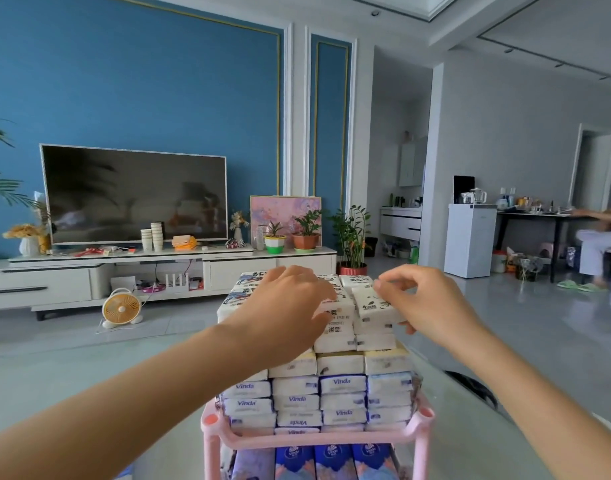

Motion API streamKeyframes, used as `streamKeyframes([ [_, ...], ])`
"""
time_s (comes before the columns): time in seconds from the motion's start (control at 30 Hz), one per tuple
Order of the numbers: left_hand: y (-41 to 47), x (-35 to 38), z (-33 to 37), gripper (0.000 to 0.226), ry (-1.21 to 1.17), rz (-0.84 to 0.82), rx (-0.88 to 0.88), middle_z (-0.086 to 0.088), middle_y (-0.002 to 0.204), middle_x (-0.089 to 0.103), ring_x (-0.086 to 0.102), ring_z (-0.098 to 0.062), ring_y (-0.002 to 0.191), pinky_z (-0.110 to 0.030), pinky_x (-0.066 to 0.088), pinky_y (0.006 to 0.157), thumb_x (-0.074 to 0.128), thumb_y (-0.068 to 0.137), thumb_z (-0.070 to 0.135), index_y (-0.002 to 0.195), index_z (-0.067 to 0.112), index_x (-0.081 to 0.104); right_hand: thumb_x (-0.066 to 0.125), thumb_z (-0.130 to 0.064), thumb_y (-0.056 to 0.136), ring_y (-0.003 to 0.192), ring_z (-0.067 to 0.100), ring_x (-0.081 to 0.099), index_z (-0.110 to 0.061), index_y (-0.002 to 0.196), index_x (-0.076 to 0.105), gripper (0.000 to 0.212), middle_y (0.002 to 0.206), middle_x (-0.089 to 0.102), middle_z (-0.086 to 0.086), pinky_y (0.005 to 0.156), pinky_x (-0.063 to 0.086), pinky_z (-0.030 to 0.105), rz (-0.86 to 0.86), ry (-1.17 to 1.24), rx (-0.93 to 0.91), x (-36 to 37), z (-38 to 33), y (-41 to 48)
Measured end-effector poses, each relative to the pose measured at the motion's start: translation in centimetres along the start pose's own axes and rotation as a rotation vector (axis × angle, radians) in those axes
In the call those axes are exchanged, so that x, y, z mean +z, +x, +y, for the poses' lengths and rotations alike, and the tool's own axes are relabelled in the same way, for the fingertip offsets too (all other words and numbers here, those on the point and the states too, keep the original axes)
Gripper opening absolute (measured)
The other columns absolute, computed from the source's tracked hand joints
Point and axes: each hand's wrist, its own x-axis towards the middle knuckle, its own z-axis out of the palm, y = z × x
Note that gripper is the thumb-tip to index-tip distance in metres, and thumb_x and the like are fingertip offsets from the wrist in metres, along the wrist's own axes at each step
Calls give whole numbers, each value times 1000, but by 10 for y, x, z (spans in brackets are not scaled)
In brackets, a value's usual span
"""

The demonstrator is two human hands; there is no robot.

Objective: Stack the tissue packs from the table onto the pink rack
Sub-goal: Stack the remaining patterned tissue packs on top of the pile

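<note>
A tall stack of tissue packs [342,393] stands on the top shelf of the pink rack [318,438], right in front of me. My left hand [290,306] lies flat on the top layer at the left, fingers relaxed. My right hand [425,303] pinches a white tissue pack [373,306] at the top right of the stack, thumb below and fingers on top. Blue-wrapped packs [331,460] fill the shelf below.
A glass table [505,427] lies under and around the rack. Beyond are a TV cabinet [124,271] with a TV, cups and potted plants, and a small orange fan [121,309] on the floor. A seated person [598,240] is at the far right.
</note>
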Motion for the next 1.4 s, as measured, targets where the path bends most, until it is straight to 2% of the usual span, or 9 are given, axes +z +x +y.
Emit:
streamKeyframes([
  [0.27, -12, -6, -20, 37, -233, 192, -213, 8, 128, 53, 45, -6, 115, -22, 34, 96, 35, 96, 40, 124, 23, 52, 48, -28, 93, 72, 15, 56, -12, 76, 63, 27, 77, 60, 0, 61, 44, 28, 222, -239, -196, 21, 10, 2],
  [0.47, -20, -7, -43, 40, -581, 319, -558, 0, 132, 52, 45, -8, 106, -26, 34, 87, 35, 97, 36, 131, 18, 47, 47, -20, 93, 78, 17, 55, -8, 83, 64, 23, 87, 64, 7, 62, 40, 19, 327, -46, -90, 18, 6, 9],
  [0.67, -14, 8, -65, 67, -1299, 146, -1038, -8, 149, 33, 38, -28, 131, -48, 28, 109, 34, 91, 57, 144, 17, 27, 39, -56, 90, 102, 14, 50, -21, 119, 54, 49, 122, 52, 0, 99, 31, 34, -255, 641, 512, 16, -1, 27],
  [0.83, -9, 12, -64, 68, -1497, -7, -1054, -14, 120, 61, 62, -25, 86, -36, 49, 69, 33, 90, 59, 142, 15, 32, 40, -79, 72, 136, 22, 32, -30, 142, 31, 86, 150, 32, -2, 113, 21, 49, -372, 630, 563, 32, 11, 30],
  [0.93, -7, 14, -69, 67, -1487, -53, -1021, -14, 110, 66, 63, -25, 85, -36, 50, 72, 31, 90, 61, 132, 10, 42, 39, -74, 78, 131, 24, 40, -28, 142, 32, 79, 147, 37, 1, 111, 26, 49, -381, 646, 586, 30, 12, 31],
  [1.07, -5, 12, -65, 54, -1431, -98, -972, -12, 84, 67, 61, -23, 73, -35, 48, 71, 27, 93, 56, 81, 11, 53, 38, -65, 85, 112, 24, 52, -25, 140, 35, 69, 127, 55, 3, 104, 37, 44, -377, 660, 564, 27, 11, 30],
  [1.13, -4, 16, -68, 55, -1433, -123, -953, -10, 75, 69, 64, -22, 66, -34, 50, 66, 26, 93, 56, 81, 11, 55, 39, -65, 84, 110, 23, 54, -23, 140, 35, 70, 119, 58, 2, 100, 39, 42, -390, 684, 568, 27, 8, 29],
  [1.23, -4, 17, -68, 57, -1427, -142, -934, -9, 70, 71, 67, -21, 61, -31, 54, 59, 25, 93, 58, 84, 11, 58, 41, -71, 79, 130, 24, 41, -25, 144, 27, 81, 147, 37, 1, 111, 28, 48, -404, 664, 572, 26, 9, 30],
  [1.4, -10, 16, -73, 68, -1497, -135, -938, -12, 88, 72, 63, -25, 86, -38, 47, 84, 24, 90, 64, 110, 8, 56, 36, -69, 83, 137, 21, 30, -26, 145, 25, 76, 152, 28, 1, 115, 19, 46, -356, 554, 504, 19, -8, 24],
])
